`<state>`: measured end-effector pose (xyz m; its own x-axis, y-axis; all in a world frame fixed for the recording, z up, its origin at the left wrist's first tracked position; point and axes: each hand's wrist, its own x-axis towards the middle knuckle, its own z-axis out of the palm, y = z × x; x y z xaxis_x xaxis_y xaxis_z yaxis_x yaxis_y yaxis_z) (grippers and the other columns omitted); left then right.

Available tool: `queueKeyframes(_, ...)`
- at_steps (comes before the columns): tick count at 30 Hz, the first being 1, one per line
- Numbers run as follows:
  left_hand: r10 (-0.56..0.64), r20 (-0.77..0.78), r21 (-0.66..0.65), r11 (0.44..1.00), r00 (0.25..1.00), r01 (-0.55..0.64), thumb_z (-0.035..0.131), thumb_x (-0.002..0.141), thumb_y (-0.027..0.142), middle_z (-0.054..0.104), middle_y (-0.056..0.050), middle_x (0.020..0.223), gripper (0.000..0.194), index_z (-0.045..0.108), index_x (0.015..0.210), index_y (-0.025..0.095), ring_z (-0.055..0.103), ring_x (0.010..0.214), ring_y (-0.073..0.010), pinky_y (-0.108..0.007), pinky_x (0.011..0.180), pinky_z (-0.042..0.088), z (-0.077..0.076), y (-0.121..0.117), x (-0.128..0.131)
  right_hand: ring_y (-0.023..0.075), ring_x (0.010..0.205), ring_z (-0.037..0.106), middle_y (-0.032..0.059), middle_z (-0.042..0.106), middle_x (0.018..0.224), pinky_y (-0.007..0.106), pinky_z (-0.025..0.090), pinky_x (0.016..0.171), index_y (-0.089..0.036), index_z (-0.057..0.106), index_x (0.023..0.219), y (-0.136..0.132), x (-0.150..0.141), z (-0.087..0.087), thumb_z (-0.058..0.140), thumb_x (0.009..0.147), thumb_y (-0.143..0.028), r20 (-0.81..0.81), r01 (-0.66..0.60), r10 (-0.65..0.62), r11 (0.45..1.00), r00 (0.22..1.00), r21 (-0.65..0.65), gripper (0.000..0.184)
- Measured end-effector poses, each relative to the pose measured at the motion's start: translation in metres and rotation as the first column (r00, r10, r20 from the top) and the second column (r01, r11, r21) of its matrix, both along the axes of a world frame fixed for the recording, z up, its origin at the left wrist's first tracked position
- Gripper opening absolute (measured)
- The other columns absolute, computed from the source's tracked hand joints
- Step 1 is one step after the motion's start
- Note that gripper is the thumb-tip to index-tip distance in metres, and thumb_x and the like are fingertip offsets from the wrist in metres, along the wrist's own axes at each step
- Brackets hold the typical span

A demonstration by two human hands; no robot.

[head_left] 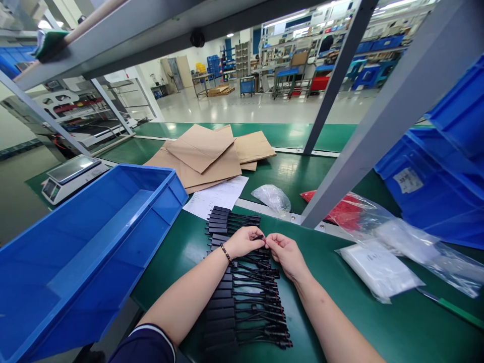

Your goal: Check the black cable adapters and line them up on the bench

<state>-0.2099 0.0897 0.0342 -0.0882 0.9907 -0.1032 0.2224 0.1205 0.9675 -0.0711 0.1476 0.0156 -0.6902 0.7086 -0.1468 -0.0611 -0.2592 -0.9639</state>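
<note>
A row of several black cable parts [242, 297], each a flat rectangular body with a thin lead and small plug, lies on the green mat [340, 312] before me. My left hand [244, 241], with a bead bracelet at the wrist, is closed in a pinch on the plug end of one black cable. Touching it fingertip to fingertip, my right hand [288, 254] is also closed, pinching a small piece at that same plug end. Both hands hover over the upper middle of the row.
A large blue bin [75, 262] stands at the left, a scale [71, 176] behind it. Cardboard sheets [212, 156] and a paper sheet [217, 196] lie farther back. Plastic bags with white [378, 269] and red parts [344, 209] sit right, beside blue bins [434, 191] and a slanted grey post [378, 126].
</note>
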Motion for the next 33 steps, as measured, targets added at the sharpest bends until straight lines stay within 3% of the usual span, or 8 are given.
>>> queueKeyframes(3, -0.005, 0.015, -0.026, 1.0, 1.0, 0.005, 0.046, 0.068, 0.015, 0.053, 0.003, 0.058, 0.016, 0.049, 0.083, 0.013, 0.042, 0.047, -0.0043, -0.016, 0.047, 0.031, -0.0007, 0.0002, 0.0, 0.0041, 0.04, 0.028, -0.0039, 0.045, 0.051, 0.019, 0.019, 0.037, -0.017, 0.053, 0.065, -0.0002, 0.0004, 0.0006, 0.058, 0.069, -0.041, 0.031, 0.051, -0.055, 0.993, 0.998, 0.108, 0.025)
queueKeyframes(7, 0.002, 0.006, -0.045, 0.999, 1.0, -0.002, 0.044, 0.068, 0.015, 0.053, 0.004, 0.055, 0.007, 0.047, 0.074, 0.014, 0.04, 0.043, -0.004, -0.016, 0.044, 0.03, -0.0025, 0.0002, -0.0001, 0.0093, 0.054, 0.042, -0.0001, 0.052, 0.062, 0.021, 0.032, 0.049, -0.018, 0.054, 0.066, -0.0006, 0.0006, 0.0006, 0.057, 0.069, -0.04, 0.058, 0.097, -0.114, 0.967, 0.992, 0.237, 0.023)
queueKeyframes(14, 0.023, -0.009, -0.033, 0.999, 1.0, -0.024, 0.055, 0.067, 0.032, 0.049, 0.004, 0.054, 0.019, 0.046, 0.07, 0.014, 0.042, 0.048, -0.0055, -0.017, 0.047, 0.031, -0.0017, -0.0011, 0.0003, 0.0107, 0.056, 0.041, -0.0011, 0.05, 0.062, 0.022, 0.032, 0.053, -0.019, 0.053, 0.066, -0.0009, 0.0002, 0.0001, 0.055, 0.07, -0.039, 0.085, 0.088, -0.12, 0.945, 0.989, 0.316, 0.021)
queueKeyframes(22, -0.103, 0.078, -0.036, 0.994, 0.992, 0.106, 0.055, 0.067, 0.032, 0.041, 0.007, 0.048, 0.021, 0.044, 0.064, 0.014, 0.032, 0.043, -0.0033, -0.016, 0.041, 0.023, 0.0038, -0.003, -0.0019, 0.0067, 0.047, 0.031, -0.0051, 0.04, 0.052, 0.02, 0.025, 0.045, -0.018, 0.048, 0.059, -0.0002, -0.0008, -0.0026, 0.053, 0.072, -0.032, 0.075, 0.008, -0.026, 0.972, 0.997, 0.233, 0.019)
queueKeyframes(27, -0.105, 0.142, -0.032, 0.993, 0.984, 0.11, 0.053, 0.067, 0.026, 0.038, 0.008, 0.046, 0.016, 0.043, 0.065, 0.015, 0.029, 0.041, -0.0027, -0.016, 0.039, 0.02, 0.0055, -0.0029, -0.001, 0.0058, 0.047, 0.033, -0.0043, 0.044, 0.052, 0.019, 0.024, 0.043, -0.017, 0.051, 0.057, -0.0017, -0.0028, -0.0015, 0.059, 0.067, -0.03, 0.039, -0.001, -0.005, 0.988, 0.999, 0.154, 0.018)
queueKeyframes(33, -0.063, 0.137, -0.025, 0.997, 0.989, 0.068, 0.042, 0.072, 0.021, 0.037, 0.007, 0.045, 0.013, 0.05, 0.076, 0.013, 0.029, 0.039, -0.0031, -0.016, 0.039, 0.022, 0.0035, -0.0006, 0.0002, 0.0014, 0.036, 0.022, -0.0045, 0.047, 0.056, 0.018, 0.012, 0.034, -0.018, 0.054, 0.077, 0.0054, -0.0004, -0.0057, 0.06, 0.067, -0.036, -0.03, 0.127, -0.128, 0.992, 0.991, -0.024, 0.021)
